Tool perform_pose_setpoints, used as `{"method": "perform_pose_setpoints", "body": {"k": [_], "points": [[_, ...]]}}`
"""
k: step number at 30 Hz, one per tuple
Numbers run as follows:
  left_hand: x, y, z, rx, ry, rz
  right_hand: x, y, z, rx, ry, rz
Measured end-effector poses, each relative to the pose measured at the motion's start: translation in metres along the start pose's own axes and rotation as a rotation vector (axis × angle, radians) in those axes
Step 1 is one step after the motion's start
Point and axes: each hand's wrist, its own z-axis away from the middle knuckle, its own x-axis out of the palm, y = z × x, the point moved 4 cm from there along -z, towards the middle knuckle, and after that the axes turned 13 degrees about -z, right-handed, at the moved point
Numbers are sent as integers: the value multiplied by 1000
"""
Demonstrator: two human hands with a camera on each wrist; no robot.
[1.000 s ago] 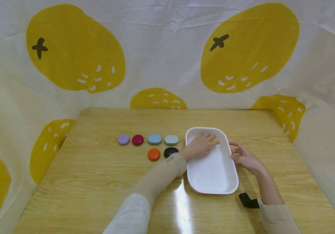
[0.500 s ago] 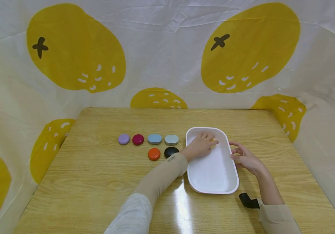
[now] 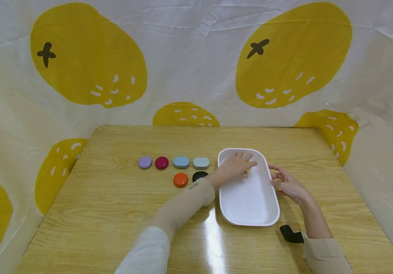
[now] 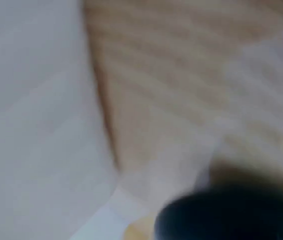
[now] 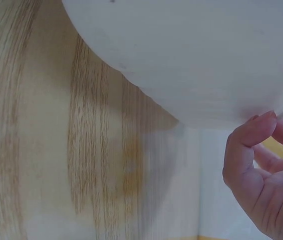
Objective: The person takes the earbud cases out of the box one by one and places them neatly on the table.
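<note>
My left hand (image 3: 235,166) reaches over the near-left rim into a white rectangular tray (image 3: 251,205). Its thumb and fingers hold a small yellow rounded piece (image 3: 248,166) near the tray's far end, mostly hidden under the hand. On the tray's right side, my right hand (image 3: 286,185) grips the rim between thumb and fingers. The right wrist view shows that hand (image 5: 264,180) pinching the edge of the white tray (image 5: 196,65). The left wrist view is blurred and shows pale surfaces, wood grain and a dark rounded shape (image 4: 226,217).
Left of the tray, a back row holds a lilac disc (image 3: 145,162), a crimson disc (image 3: 161,163), a blue oval (image 3: 181,162) and a mint oval (image 3: 201,163). In front are an orange disc (image 3: 180,179) and a black disc (image 3: 200,176), partly behind my left arm.
My left hand and forearm have shifted slightly left, and the yellow piece shows slightly further left between the fingers. The right hand and the tray stay put.
</note>
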Motion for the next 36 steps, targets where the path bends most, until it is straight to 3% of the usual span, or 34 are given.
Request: {"method": "perform_pose_setpoints", "body": {"k": [5, 11, 22, 26, 32, 36], "points": [[-19, -14, 18, 0, 41, -77, 1, -1, 0, 4, 6, 5], [-33, -35, 60, -51, 125, -94, 2, -2, 1, -1, 3, -4], [-20, -64, 138, -183, 268, -79, 2, -2, 2, 3, -6, 4], [-12, -75, 162, -249, 238, -32, 2, -1, 1, -4, -3, 10], [5, -92, 194, -370, 127, 64, 0, 2, 0, -40, -25, 18], [17, -98, 211, -417, 74, 94, 0, 3, -1, -47, -31, 13]]}}
